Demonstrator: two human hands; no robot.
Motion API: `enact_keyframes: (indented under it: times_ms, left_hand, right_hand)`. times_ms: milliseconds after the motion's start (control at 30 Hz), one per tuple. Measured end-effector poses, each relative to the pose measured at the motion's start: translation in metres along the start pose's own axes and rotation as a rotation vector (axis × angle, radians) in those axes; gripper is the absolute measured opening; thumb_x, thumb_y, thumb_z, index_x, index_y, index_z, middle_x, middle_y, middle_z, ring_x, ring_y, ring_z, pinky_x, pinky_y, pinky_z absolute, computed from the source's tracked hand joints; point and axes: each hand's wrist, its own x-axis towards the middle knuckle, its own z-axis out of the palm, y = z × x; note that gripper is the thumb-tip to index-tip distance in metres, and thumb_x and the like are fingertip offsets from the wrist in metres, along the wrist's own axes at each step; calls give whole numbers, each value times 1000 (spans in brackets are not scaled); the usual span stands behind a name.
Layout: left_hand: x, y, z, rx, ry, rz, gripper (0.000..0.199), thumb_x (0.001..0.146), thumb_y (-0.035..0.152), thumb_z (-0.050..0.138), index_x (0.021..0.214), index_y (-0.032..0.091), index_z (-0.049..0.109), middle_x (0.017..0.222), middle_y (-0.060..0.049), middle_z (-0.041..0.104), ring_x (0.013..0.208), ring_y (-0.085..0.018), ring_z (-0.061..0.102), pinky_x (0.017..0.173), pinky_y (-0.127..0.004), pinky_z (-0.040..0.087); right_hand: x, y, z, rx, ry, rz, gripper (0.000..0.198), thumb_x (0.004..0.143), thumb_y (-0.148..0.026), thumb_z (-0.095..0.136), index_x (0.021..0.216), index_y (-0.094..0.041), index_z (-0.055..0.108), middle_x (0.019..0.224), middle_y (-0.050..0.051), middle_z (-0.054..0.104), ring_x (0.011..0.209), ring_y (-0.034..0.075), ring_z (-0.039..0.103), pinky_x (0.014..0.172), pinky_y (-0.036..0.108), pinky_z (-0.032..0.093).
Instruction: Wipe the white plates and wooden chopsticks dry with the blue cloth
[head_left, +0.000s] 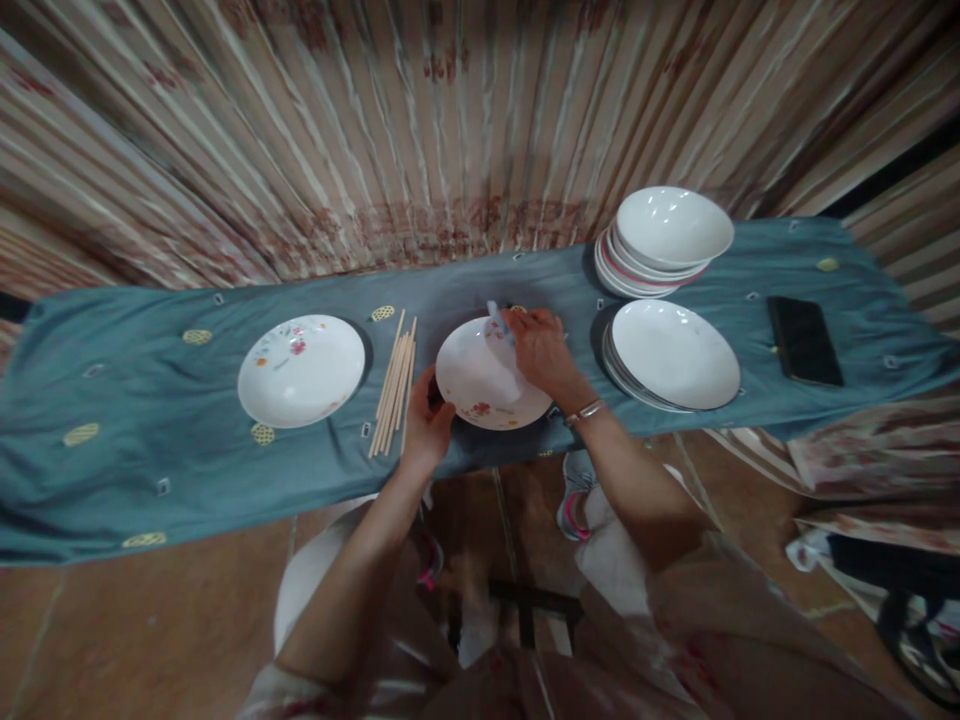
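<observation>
Middle plate: the flowered plate (495,385) is in front of you at the near edge of the table (187,410); you cannot tell here whether its base rests on the cover or is tipped up.
Left hand: your left hand (428,425) is clamped on the plate's near left rim, thumb over the edge, the other fingers partly hidden below.
Right hand: your right hand (541,350) is over the far right part of the plate, fingers drawn together on a pale cloth (493,311); blur hides whether it is fabric or tissue.
Step in hand: you appear to be wiping the plate's upper face, near the far rim.
Next move calls for: a firm left grip against the rub, light pressure from the right, and care not to push the rim off the near edge or knock the sticks.
Chopsticks: the loose bundle (394,390) lies just left of your left hand.
Left plate: a similar plate (307,385) sits apart, beyond the chopsticks.
Right side: a plate stack (675,355) stands near your right wrist, the bowls (671,230) behind it, and a dark phone (806,342) farther right.
</observation>
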Motion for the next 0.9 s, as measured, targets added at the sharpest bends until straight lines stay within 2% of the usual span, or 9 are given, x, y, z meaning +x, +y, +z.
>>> enact_keyframes:
  times_ms: [200, 433, 700, 900]
  left_hand:
    - [1, -5, 0, -36, 11, -17, 55, 62, 15, 60, 116, 17, 56, 114, -10, 66, 108, -24, 62, 98, -40, 48]
    - [1, -6, 0, -68, 6, -18, 55, 60, 15, 59, 116, 17, 56, 112, -11, 67, 108, -26, 63, 100, -43, 48]
    - [0, -3, 0, -69, -22, -15, 56, 61, 14, 59, 116, 19, 57, 116, -10, 67, 112, -26, 62, 99, -41, 48]
    - [2, -14, -2, -145, 35, -76, 54, 62, 15, 63, 116, 20, 56, 119, -10, 67, 114, -25, 61, 100, -41, 47]
  right_hand:
    - [5, -10, 5, 21, -2, -56, 51, 95, -8, 28, 143, -13, 43, 136, 18, 56, 122, 32, 45, 98, 46, 38]
    - [12, -24, 10, 69, 12, -187, 54, 93, -4, 29, 145, -11, 42, 138, 16, 53, 127, 27, 44, 111, 46, 32]
    - [9, -42, 13, 114, 0, -260, 50, 95, -9, 31, 143, -15, 45, 144, 14, 49, 136, 28, 36, 113, 46, 33]
    - [2, -52, 13, 166, -52, -312, 48, 95, -8, 38, 141, -14, 47, 148, 14, 45, 139, 28, 35, 114, 46, 33]
